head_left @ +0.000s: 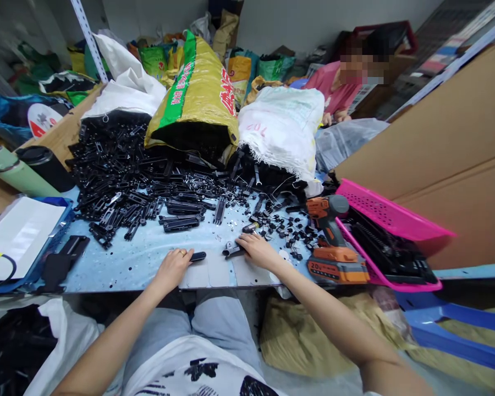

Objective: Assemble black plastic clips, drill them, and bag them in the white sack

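Note:
My left hand (pixel 173 269) rests at the table's front edge with its fingers closed round a slim black plastic part (pixel 198 256), whose rounded end sticks out to the right. My right hand (pixel 256 251) lies palm down to the right of it, fingers curled over a short black tube-like piece (pixel 232 250) with a shiny round end. Part of that piece is hidden beneath the fingers. Just beyond the right fingertips lies a small metal-and-black piece (pixel 251 227). Grey-white flat sheets (pixel 220 271) lie on the table below both hands.
A large heap of black parts (pixel 115 176) spills from sacks, including a yellow sack (pixel 202 88). An orange cordless drill (pixel 332 236) stands beside a pink basket (pixel 391 220) at right. Bottles (pixel 45 162) stand left. Another person (pixel 334 88) sits across the table.

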Motion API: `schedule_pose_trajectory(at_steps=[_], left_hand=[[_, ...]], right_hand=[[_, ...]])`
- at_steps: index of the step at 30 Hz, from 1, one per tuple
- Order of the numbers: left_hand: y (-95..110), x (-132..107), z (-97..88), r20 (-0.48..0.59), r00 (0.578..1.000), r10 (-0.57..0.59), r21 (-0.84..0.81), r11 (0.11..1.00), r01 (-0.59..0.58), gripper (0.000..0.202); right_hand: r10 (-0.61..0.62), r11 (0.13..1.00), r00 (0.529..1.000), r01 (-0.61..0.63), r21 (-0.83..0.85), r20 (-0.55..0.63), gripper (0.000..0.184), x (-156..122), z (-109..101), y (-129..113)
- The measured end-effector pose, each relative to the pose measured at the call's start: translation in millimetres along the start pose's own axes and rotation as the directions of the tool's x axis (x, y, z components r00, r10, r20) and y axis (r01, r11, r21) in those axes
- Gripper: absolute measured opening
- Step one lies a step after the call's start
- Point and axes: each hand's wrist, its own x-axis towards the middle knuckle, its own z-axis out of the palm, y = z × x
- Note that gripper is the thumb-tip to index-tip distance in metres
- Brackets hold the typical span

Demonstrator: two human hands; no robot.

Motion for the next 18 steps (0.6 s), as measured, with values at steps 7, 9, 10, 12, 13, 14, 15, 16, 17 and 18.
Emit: schedule_pose_trajectory(at_steps=[7,9,10,12,13,14,15,16,17,18], left_hand=[[6,3,-2.5,0.015,1.0,0.006,-0.02,1.0,-0.005,0.036],[8,6,-3.9,0.032,0.999,0.007,-0.03,1.0,-0.006,0.034],[8,7,-4.7,0.04,0.999,0.005,-0.042,0.999,-0.003,0.033],[10,10,-6.9,0.054,0.998,0.013,-0.089,0.996,-0.009,0.033],[10,12,-8.3,0.063,0.998,0.026,-0.118,0.993,-0.018,0.033],[11,15,-9.9,0.074,0.996,0.039,-0.142,0.989,-0.029,0.034],[12,17,-11.6,0.089,0.995,0.05,-0.158,0.987,-0.036,0.035],[13,19,-13.5,0.106,0.993,0.056,-0.165,0.986,-0.038,0.036],[15,22,-15.3,0.124,0.991,0.058,-0.167,0.985,-0.037,0.036],[16,24,-17.1,0.139,0.989,0.058,-0.165,0.986,-0.034,0.035]], right_hand=[[-0.126,0.992,0.991,0.127,0.022,-0.036,0.031,3,-9,-8],[-0.176,0.978,0.984,0.178,0.111,-0.029,0.034,1,-13,-19],[-0.207,0.965,0.978,0.207,0.162,-0.017,0.033,1,-13,-26],[-0.262,0.94,0.965,0.253,0.229,0.011,0.032,1,-12,-40],[-0.281,0.934,0.959,0.268,0.235,0.025,0.033,1,-9,-48],[-0.293,0.934,0.955,0.278,0.224,0.037,0.034,2,-7,-54],[-0.297,0.937,0.954,0.282,0.206,0.046,0.036,3,-4,-61],[-0.292,0.942,0.955,0.278,0.186,0.05,0.037,4,-1,-66],[-0.28,0.948,0.959,0.268,0.171,0.051,0.038,5,1,-70],[-0.264,0.954,0.963,0.253,0.161,0.051,0.038,5,3,-73]])
